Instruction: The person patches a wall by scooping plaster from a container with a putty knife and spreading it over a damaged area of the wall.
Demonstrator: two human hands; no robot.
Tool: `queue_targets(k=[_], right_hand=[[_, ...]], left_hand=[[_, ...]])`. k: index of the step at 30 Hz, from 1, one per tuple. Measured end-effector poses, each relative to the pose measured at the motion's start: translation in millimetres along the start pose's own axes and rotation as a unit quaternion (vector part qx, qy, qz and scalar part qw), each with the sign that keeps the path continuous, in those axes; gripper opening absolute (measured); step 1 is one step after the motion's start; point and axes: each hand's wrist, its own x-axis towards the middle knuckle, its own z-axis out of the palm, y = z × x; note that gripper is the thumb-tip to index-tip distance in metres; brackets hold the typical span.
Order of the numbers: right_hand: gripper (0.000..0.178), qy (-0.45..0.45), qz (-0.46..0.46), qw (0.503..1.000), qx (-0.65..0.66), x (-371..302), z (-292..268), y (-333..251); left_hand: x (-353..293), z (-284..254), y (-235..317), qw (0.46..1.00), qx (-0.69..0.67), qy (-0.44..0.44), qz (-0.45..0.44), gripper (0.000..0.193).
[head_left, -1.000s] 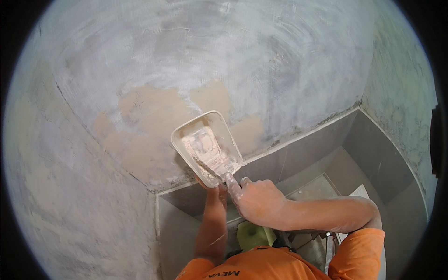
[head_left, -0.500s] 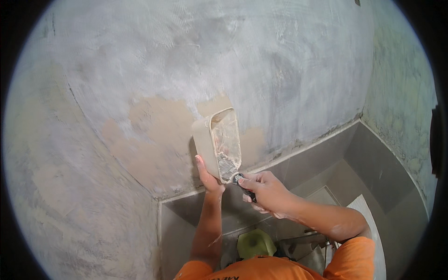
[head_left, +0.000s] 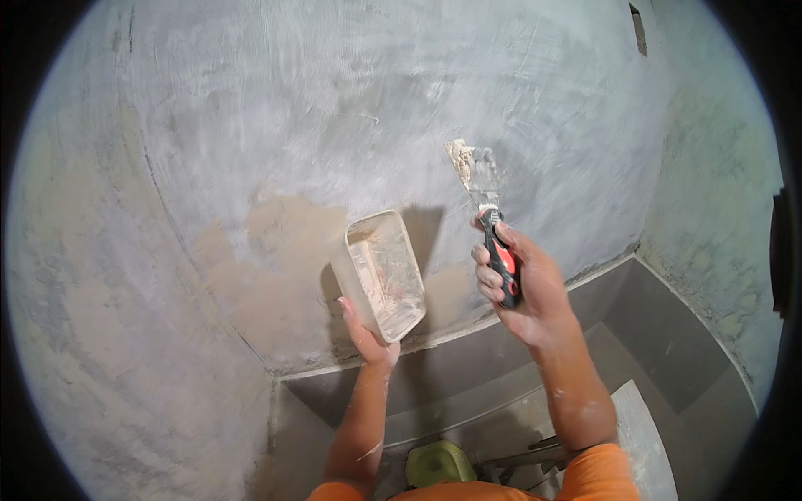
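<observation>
My left hand (head_left: 368, 336) supports a pale plastic tub (head_left: 386, 275) from beneath, its fingers wrapped round the lower end. The tub is tilted so its inside shows, smeared with beige paste. My right hand (head_left: 528, 288) grips a putty knife (head_left: 504, 259) by its black and red handle. The blade (head_left: 478, 171) points up, with a lump of beige paste along its left edge. It stands to the right of the tub, in front of the grey wall (head_left: 334, 125); whether it touches the wall I cannot tell. A beige patch of filler (head_left: 284, 259) lies on the wall behind the tub.
Grey tiles (head_left: 668, 334) run along the foot of the walls, meeting in a corner at right. Below me are a green object (head_left: 439, 463) and a pale board (head_left: 639, 442). A small slot (head_left: 638, 29) sits high in the wall.
The putty knife has come out of the tub and swung up to the right, paste on its blade. The tub has dropped slightly and turned more open toward me.
</observation>
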Motion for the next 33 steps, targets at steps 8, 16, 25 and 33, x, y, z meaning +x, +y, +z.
queue_targets(k=[8,16,25,33], right_hand=[[0.042,0.237,-0.417,0.756,-0.445,125,-58,62],[0.053,0.330,-0.567,0.503,-0.564,211,-103,66],[0.054,0.263,-0.552,0.484,-0.626,197,-106,63],[0.048,0.209,-0.505,0.547,-0.634,174,-137,64]], left_hand=[[-4,-11,26,0.999,0.035,-0.001,-0.007,0.075],[-16,-37,51,0.999,0.003,0.048,0.010,0.079],[-34,-58,99,0.989,0.076,0.100,0.071,0.078],[-24,-55,79,0.996,0.074,0.030,0.031,0.072]])
